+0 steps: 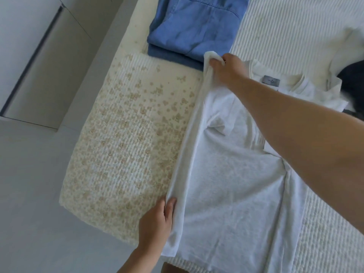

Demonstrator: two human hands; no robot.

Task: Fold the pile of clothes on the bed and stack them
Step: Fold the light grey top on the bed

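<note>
We counted one white T-shirt (236, 184) spread on the bed (128, 144), one folded blue garment (193, 28) beyond it, and two hands. Our left hand (157, 223) pinched the shirt's raised left edge near the hem; our right hand (226, 69) grasped the same edge up by the shoulder. One dark item (352, 85) at the right border was cut off, and another pale garment (346, 48) there was hard to make out.
</note>
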